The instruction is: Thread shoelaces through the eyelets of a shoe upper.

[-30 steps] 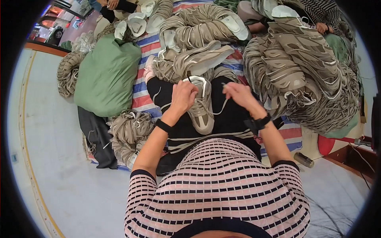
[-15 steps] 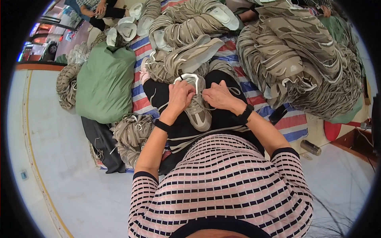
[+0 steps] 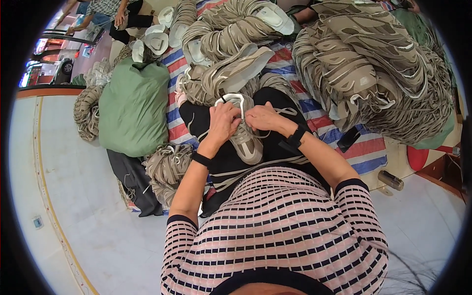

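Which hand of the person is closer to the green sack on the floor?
Left. The left hand grips the shoe upper on the lap, on the side toward the green sack. The right hand is on the far side of the shoe upper.

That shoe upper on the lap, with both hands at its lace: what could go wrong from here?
Loose lace trails right of the right hand and might snag or tangle as it is pulled. The shoe upper lies unclamped on the lap, held only by the left hand and right hand, so it could slip. The heap of uppers close by might slide onto the work.
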Motion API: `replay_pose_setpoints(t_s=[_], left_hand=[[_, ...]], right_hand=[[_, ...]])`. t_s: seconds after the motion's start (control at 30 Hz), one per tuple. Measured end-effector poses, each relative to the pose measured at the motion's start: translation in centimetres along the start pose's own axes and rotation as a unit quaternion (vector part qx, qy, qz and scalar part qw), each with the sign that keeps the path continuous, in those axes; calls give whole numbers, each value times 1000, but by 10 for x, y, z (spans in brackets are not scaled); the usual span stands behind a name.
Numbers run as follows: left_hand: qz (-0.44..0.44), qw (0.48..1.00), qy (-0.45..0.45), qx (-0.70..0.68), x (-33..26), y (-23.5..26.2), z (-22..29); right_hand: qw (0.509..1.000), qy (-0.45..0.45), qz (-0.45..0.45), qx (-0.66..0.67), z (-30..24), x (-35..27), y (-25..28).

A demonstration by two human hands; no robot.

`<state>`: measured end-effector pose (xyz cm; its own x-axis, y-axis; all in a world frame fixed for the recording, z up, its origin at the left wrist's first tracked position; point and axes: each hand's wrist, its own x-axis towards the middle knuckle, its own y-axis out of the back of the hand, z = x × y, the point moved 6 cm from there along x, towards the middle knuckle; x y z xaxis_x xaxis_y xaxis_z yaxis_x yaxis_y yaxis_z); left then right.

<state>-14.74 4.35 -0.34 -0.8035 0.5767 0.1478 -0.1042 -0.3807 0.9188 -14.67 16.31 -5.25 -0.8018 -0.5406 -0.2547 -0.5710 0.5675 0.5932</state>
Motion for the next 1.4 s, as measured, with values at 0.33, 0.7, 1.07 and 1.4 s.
replay_pose_setpoints(t_s=[0.33,0.7,1.07,1.4], left_hand=[[46,995,-49,-70,-20,-16,19],[221,937,20,269,-39,155,-104],[348,825,198,400,-160,310,-192],[454,746,312,-376,-159,200,-208]], right_hand=[[976,114,149,-107,-17,-29,33],[973,176,99,-113,-24,-13,44],[970,171,79,-151,-34,-20,38],[895,288,83,-330,-73,-12,17]])
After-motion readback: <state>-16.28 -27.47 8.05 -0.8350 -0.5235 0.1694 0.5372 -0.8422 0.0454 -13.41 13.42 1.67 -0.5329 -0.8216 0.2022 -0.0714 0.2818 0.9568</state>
